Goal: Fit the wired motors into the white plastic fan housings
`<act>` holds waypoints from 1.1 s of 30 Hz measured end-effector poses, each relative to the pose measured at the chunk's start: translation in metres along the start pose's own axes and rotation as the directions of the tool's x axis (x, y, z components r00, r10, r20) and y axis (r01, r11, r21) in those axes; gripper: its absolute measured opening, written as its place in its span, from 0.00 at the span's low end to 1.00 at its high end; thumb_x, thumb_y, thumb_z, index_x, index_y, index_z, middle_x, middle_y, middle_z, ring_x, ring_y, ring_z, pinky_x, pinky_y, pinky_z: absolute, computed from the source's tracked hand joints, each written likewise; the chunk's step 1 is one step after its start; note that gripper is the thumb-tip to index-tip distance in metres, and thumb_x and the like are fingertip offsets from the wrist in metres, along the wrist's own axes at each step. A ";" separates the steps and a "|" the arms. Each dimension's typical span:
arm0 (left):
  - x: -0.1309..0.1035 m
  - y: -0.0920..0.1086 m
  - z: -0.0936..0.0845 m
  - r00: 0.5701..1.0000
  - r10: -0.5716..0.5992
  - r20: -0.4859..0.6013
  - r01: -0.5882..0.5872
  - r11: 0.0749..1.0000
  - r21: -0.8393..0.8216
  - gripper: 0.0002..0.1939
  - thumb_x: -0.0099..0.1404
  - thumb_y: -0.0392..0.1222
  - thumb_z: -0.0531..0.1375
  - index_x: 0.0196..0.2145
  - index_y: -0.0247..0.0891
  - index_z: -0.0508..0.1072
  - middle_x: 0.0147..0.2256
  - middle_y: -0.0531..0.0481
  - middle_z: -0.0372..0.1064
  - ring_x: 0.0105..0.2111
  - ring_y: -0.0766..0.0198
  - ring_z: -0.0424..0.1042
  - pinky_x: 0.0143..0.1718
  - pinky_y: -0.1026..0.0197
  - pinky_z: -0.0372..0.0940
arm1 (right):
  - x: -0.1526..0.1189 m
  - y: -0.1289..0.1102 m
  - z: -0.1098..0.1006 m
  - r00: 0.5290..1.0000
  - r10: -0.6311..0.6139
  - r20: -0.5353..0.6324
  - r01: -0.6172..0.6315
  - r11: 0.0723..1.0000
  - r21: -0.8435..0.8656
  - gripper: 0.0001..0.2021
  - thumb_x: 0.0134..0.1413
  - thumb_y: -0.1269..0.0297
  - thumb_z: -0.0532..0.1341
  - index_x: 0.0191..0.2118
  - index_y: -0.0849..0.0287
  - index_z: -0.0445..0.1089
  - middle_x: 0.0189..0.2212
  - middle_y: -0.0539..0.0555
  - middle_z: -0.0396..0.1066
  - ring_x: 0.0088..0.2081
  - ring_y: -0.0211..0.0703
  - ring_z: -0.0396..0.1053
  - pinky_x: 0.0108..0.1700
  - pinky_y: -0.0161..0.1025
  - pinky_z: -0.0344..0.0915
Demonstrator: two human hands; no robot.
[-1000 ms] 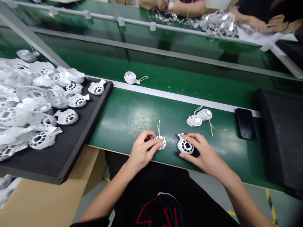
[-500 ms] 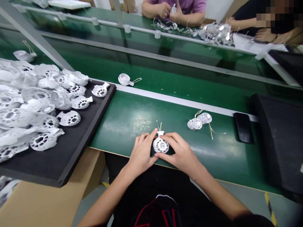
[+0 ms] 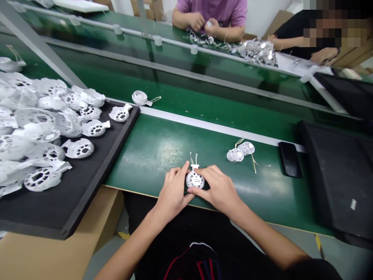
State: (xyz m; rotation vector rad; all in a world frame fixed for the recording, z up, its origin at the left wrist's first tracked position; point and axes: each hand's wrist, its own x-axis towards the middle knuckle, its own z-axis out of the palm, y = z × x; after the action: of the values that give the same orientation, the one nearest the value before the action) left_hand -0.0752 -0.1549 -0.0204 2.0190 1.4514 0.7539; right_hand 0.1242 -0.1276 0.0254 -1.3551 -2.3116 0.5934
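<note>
Between my two hands, at the near edge of the green table, is a round white slotted plastic housing (image 3: 195, 180). Two thin wires rise from the short neck at its far side. My left hand (image 3: 174, 188) grips its left side, thumb low and fingers along the edge. On the right, my right hand (image 3: 219, 186) has its fingers at the neck and its thumb at the near rim. Both hands are closed around the part. Farther right lie two white cylindrical parts (image 3: 235, 155) with wires, side by side.
A black tray (image 3: 87, 202) heaped with white slotted housings (image 3: 43, 147) stands at left. A wired white part (image 3: 140, 98) lies beyond the white strip. A phone (image 3: 290, 159) and a black tray (image 3: 335, 186) are at right. Two people sit across, near silvery parts (image 3: 256, 51).
My hands stay around the housing, which shows a slightly different inside through its slots. The view has shifted a little. Across the table, a person's hands have moved around a small part.
</note>
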 end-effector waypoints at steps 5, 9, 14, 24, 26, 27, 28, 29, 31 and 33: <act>0.004 0.002 -0.014 0.997 0.053 0.053 -0.051 0.998 -0.043 0.49 0.61 0.35 0.68 0.74 0.43 0.50 0.58 0.38 0.69 0.57 0.44 0.64 0.59 0.39 0.63 | -0.001 0.001 0.004 0.999 0.006 -0.033 -0.007 0.999 -0.031 0.24 0.63 0.44 0.66 0.58 0.53 0.73 0.48 0.57 0.79 0.52 0.54 0.72 0.46 0.49 0.75; 0.015 0.006 -0.043 0.987 0.017 0.163 0.028 0.962 -0.271 0.24 0.68 0.43 0.63 0.61 0.46 0.72 0.55 0.44 0.74 0.57 0.48 0.69 0.61 0.43 0.63 | -0.002 0.001 0.004 0.998 -0.056 -0.036 0.057 0.998 0.034 0.24 0.61 0.45 0.68 0.58 0.52 0.72 0.49 0.56 0.79 0.51 0.53 0.73 0.50 0.50 0.74; 0.036 0.020 -0.046 0.945 -0.147 0.292 0.294 0.771 -0.565 0.21 0.73 0.54 0.61 0.57 0.41 0.76 0.52 0.44 0.78 0.50 0.52 0.77 0.56 0.49 0.70 | -0.002 -0.002 -0.004 0.964 -0.143 -0.226 0.164 0.983 0.079 0.28 0.61 0.47 0.69 0.61 0.53 0.69 0.53 0.58 0.77 0.53 0.53 0.72 0.54 0.50 0.74; 0.220 -0.016 -0.042 0.975 -0.014 -0.221 0.019 1.000 0.020 0.23 0.71 0.39 0.57 0.61 0.28 0.69 0.58 0.27 0.68 0.62 0.37 0.64 0.65 0.35 0.53 | -0.011 0.072 -0.058 0.881 0.205 -0.426 -0.311 0.930 -0.197 0.15 0.70 0.55 0.59 0.55 0.54 0.74 0.49 0.62 0.72 0.52 0.59 0.69 0.51 0.57 0.74; 0.246 -0.021 -0.057 0.972 0.001 -0.236 0.020 0.996 0.088 0.24 0.70 0.38 0.57 0.61 0.28 0.68 0.58 0.26 0.66 0.64 0.34 0.60 0.66 0.33 0.48 | -0.017 0.063 -0.049 0.941 0.163 -0.297 -0.205 0.972 -0.114 0.13 0.70 0.56 0.60 0.53 0.54 0.74 0.46 0.59 0.73 0.49 0.55 0.71 0.52 0.53 0.73; 0.250 -0.021 -0.063 0.970 0.011 -0.245 0.020 0.992 0.123 0.24 0.69 0.38 0.58 0.61 0.29 0.68 0.60 0.27 0.65 0.65 0.34 0.57 0.66 0.33 0.46 | -0.020 0.056 -0.044 0.961 0.146 -0.236 -0.161 0.986 -0.044 0.12 0.70 0.56 0.61 0.52 0.54 0.74 0.44 0.57 0.73 0.48 0.52 0.72 0.51 0.50 0.73; 0.248 -0.020 -0.067 0.962 0.030 -0.271 0.015 0.986 0.163 0.26 0.69 0.39 0.58 0.63 0.30 0.67 0.63 0.28 0.63 0.67 0.34 0.54 0.67 0.34 0.45 | -0.022 0.048 -0.038 0.973 0.141 -0.182 -0.137 0.990 0.033 0.12 0.69 0.55 0.62 0.52 0.53 0.74 0.43 0.56 0.73 0.46 0.49 0.73 0.50 0.47 0.73; 0.240 -0.016 -0.069 0.947 0.061 -0.316 0.005 0.979 0.204 0.27 0.69 0.40 0.59 0.64 0.32 0.65 0.65 0.29 0.60 0.68 0.35 0.52 0.67 0.35 0.45 | -0.025 0.041 -0.034 0.978 0.154 -0.140 -0.139 0.984 0.111 0.12 0.67 0.54 0.64 0.51 0.52 0.74 0.43 0.54 0.73 0.43 0.47 0.74 0.47 0.44 0.74; 0.207 -0.005 -0.065 0.906 0.158 -0.393 -0.059 0.966 0.253 0.27 0.72 0.44 0.58 0.65 0.35 0.64 0.65 0.32 0.61 0.67 0.39 0.55 0.66 0.40 0.49 | -0.025 0.034 -0.030 0.969 0.225 -0.099 -0.195 0.949 0.248 0.13 0.67 0.52 0.64 0.50 0.52 0.75 0.41 0.53 0.74 0.39 0.44 0.74 0.40 0.40 0.73; 0.161 0.011 -0.053 0.904 0.250 -0.347 -0.182 0.959 0.215 0.23 0.74 0.47 0.57 0.63 0.37 0.66 0.55 0.38 0.71 0.56 0.48 0.69 0.60 0.46 0.59 | -0.018 0.036 -0.031 0.949 0.301 -0.091 -0.255 0.906 0.339 0.14 0.68 0.50 0.61 0.48 0.53 0.77 0.40 0.53 0.76 0.38 0.44 0.74 0.37 0.38 0.71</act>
State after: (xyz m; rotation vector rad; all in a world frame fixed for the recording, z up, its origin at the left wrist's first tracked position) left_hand -0.0632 0.0014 0.0455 2.2933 1.5589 1.1944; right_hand 0.1744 -0.1223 0.0295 -1.5183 -1.8219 0.8901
